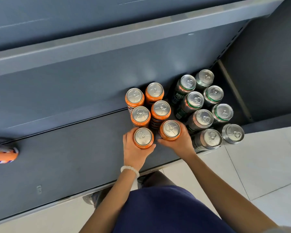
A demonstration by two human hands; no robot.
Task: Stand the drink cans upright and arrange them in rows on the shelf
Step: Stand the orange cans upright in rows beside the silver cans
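while eight green cans (204, 118) already stand in two rows at the right end of the shelf (65, 158), the orange block beside them is nearly built: four orange cans (155, 101) upright behind. the left hand (134, 148) wraps its fingers round a fifth can (143, 137), the right hand (178, 142) round a sixth (170, 130), both at the front. one orange can (2, 154) lies on its side far left, seemingly the last to stand up.
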